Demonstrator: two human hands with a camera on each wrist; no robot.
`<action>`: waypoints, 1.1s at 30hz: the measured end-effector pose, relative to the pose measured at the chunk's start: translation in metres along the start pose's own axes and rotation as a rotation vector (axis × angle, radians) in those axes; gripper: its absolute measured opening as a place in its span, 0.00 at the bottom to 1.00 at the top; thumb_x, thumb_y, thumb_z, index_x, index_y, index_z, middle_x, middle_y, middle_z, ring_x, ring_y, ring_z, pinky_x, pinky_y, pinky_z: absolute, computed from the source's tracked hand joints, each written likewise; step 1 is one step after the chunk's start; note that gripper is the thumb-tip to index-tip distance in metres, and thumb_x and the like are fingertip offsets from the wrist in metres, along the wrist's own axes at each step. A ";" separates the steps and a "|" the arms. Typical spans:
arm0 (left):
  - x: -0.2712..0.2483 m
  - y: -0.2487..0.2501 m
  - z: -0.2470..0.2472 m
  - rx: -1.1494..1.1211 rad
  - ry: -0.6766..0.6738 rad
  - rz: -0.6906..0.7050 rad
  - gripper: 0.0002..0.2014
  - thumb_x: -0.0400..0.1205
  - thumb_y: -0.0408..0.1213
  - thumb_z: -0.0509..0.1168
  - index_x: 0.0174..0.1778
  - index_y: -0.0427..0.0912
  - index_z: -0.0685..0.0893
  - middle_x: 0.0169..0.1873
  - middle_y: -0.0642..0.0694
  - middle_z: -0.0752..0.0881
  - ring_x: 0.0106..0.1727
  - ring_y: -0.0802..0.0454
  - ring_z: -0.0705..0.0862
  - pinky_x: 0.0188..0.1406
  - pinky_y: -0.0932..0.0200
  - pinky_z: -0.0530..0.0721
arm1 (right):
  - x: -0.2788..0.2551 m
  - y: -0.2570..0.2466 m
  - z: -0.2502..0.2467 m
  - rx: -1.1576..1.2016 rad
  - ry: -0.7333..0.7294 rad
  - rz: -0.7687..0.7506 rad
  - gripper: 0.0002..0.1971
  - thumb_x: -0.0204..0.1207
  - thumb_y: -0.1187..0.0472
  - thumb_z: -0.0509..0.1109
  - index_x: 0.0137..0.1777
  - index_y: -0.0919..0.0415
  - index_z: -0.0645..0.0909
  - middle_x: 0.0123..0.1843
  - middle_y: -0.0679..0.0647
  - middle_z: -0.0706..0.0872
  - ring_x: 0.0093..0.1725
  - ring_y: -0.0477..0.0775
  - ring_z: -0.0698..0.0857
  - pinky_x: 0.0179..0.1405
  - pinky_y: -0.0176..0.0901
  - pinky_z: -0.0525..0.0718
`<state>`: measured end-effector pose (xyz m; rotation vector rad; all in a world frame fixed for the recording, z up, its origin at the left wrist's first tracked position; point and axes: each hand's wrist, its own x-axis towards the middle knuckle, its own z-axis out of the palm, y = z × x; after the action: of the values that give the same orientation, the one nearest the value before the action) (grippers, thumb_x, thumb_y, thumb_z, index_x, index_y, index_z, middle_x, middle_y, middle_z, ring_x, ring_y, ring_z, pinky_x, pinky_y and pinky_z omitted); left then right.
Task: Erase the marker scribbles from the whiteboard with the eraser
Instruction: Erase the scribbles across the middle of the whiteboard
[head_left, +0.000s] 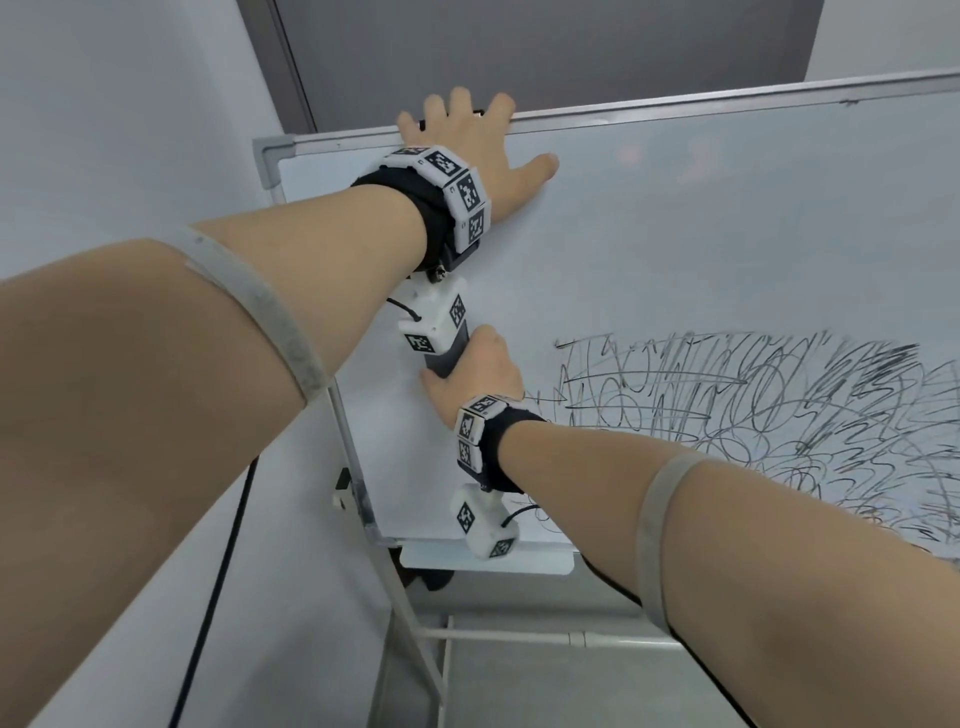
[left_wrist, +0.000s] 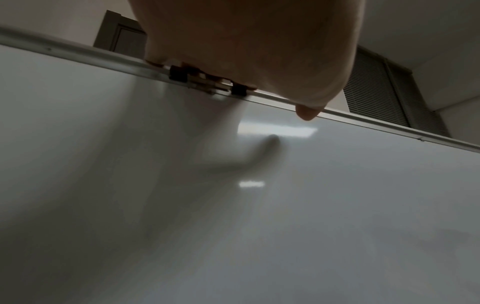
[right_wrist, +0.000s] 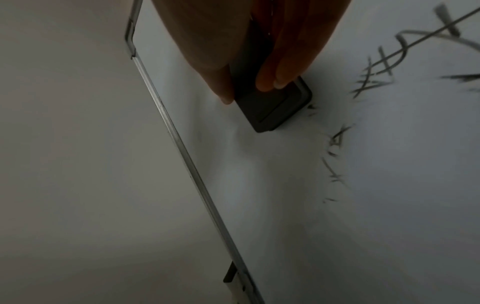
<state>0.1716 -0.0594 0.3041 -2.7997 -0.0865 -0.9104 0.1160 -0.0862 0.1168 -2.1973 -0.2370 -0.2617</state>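
Observation:
A whiteboard (head_left: 675, 223) on a metal stand fills the head view, with dense black marker scribbles (head_left: 753, 426) across its lower right. My right hand (head_left: 475, 374) grips a dark rectangular eraser (head_left: 447, 358) flat against the board, just left of the scribbles. In the right wrist view the eraser (right_wrist: 275, 107) sits under my thumb and fingertips (right_wrist: 270, 80), with stray scribbles (right_wrist: 337, 139) to its right. My left hand (head_left: 467, 140) holds the board's top frame, fingers curled over the edge and thumb spread on the surface. The left wrist view shows the left hand (left_wrist: 246, 51) on the top rail.
The board's left frame edge (head_left: 343, 415) and a pale marker tray (head_left: 488, 561) lie below my right wrist. A dark clip (left_wrist: 205, 80) sits on the top rail (left_wrist: 78, 51) under my left fingers. A black cable (head_left: 218, 571) hangs left of the stand. White wall lies to the left.

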 end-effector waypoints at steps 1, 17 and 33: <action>0.000 -0.001 0.000 0.000 0.004 0.002 0.38 0.73 0.74 0.47 0.71 0.53 0.71 0.67 0.41 0.75 0.69 0.35 0.71 0.71 0.32 0.64 | 0.001 0.001 0.001 0.002 -0.002 0.001 0.27 0.71 0.46 0.76 0.59 0.61 0.70 0.58 0.57 0.78 0.51 0.65 0.84 0.46 0.51 0.83; 0.012 0.013 0.008 -0.013 -0.019 -0.045 0.41 0.72 0.76 0.43 0.71 0.50 0.72 0.69 0.37 0.75 0.73 0.30 0.69 0.78 0.25 0.50 | 0.016 0.124 -0.121 -0.050 0.224 0.170 0.27 0.68 0.40 0.75 0.54 0.59 0.69 0.51 0.55 0.79 0.45 0.62 0.82 0.46 0.54 0.85; 0.022 0.125 -0.002 -0.158 0.110 0.254 0.32 0.79 0.63 0.51 0.73 0.46 0.73 0.62 0.38 0.80 0.65 0.35 0.77 0.73 0.40 0.69 | 0.012 0.128 -0.137 -0.062 0.177 0.080 0.25 0.70 0.43 0.74 0.53 0.59 0.69 0.52 0.55 0.76 0.46 0.61 0.82 0.44 0.53 0.84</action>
<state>0.2024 -0.1824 0.2973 -2.8058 0.3632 -1.0433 0.1469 -0.2713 0.1031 -2.2234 -0.0434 -0.4220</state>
